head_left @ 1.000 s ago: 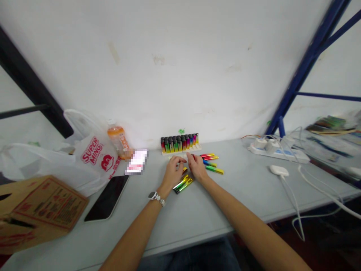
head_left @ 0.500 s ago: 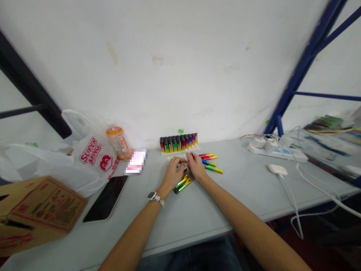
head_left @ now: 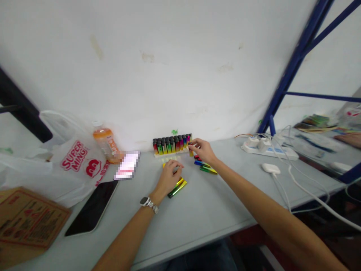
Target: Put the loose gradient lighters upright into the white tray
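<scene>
Several shiny coloured lighters (head_left: 172, 145) stand upright in rows in a white tray (head_left: 158, 155) against the wall. At the tray's right end my right hand (head_left: 202, 149) pinches one upright lighter (head_left: 191, 152) between thumb and fingertips. Below that hand, blue, red and green-yellow lighters (head_left: 208, 170) lie on the table. My left hand (head_left: 171, 175), with a watch at the wrist, hovers over the table with its fingers apart. Beside its thumb lie green and yellow lighters (head_left: 178, 189), partly covered by the hand.
On the left are a cardboard box (head_left: 31, 220), a plastic bag (head_left: 70, 173), an orange bottle (head_left: 107, 143), a blurred-out bright item (head_left: 127, 165) and a dark phone (head_left: 93, 207). At right are a power strip (head_left: 270, 150), a white charger (head_left: 270, 168) and another person's hand (head_left: 351, 139).
My right hand has moved away from my left, up to the tray's right end, with a lighter in its fingers. My left hand has opened. The view has shifted slightly.
</scene>
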{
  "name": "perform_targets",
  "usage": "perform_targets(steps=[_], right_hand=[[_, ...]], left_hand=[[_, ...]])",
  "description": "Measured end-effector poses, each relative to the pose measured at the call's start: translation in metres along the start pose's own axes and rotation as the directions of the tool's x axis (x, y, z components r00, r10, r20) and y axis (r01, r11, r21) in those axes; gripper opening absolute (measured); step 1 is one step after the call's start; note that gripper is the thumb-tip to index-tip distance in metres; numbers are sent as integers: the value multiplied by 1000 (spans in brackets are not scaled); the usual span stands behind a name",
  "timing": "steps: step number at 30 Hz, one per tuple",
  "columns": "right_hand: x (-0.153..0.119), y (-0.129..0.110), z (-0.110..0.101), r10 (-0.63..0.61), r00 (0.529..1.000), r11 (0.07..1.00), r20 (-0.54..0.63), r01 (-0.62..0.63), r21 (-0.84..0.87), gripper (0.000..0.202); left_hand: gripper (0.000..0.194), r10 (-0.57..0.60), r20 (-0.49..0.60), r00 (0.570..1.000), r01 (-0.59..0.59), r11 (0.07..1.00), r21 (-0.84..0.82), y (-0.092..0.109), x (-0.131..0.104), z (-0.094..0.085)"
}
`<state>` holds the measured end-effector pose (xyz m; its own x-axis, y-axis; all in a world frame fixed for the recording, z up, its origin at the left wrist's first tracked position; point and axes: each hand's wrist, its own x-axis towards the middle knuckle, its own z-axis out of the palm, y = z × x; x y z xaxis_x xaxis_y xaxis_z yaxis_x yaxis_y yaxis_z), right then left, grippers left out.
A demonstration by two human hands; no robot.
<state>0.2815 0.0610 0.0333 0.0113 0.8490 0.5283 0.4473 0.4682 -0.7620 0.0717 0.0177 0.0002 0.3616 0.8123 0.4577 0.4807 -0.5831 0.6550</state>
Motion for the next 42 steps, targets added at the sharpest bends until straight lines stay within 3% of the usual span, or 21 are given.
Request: perform_targets(steps=[5, 12, 24, 28, 36, 39, 42], right_hand=[[36, 18, -22, -12, 998, 997, 55, 16, -79, 14], [69, 38, -18, -21, 992, 981, 122, 44, -188, 15], [82, 51, -14, 30, 988, 992, 150, -11, -122, 12], [86, 53, -13, 52, 985, 977, 165, -16, -213, 11], [59, 55, -5, 14, 996, 800, 83, 39, -599, 39], [43, 51, -2, 59, 993, 735, 105, 28, -678, 49], [30, 43, -1, 90, 987, 732, 135, 27, -681, 57]], left_hand=[[17, -1, 22, 1000, 1, 999, 33, 2, 2, -1], [19, 2, 41, 999, -4, 999, 50, 3, 0, -1], [18, 23, 19, 1000, -24, 999, 32, 0, -1, 0], [18, 19, 24, 1000, -19, 1000, 22, 0, -1, 0], [18, -1, 18, 1000, 0, 1000, 31, 3, -2, -1], [19, 3, 15, 1000, -3, 1000, 31, 4, -3, -1], [19, 0, 8, 1000, -1, 1000, 29, 3, -2, -1]])
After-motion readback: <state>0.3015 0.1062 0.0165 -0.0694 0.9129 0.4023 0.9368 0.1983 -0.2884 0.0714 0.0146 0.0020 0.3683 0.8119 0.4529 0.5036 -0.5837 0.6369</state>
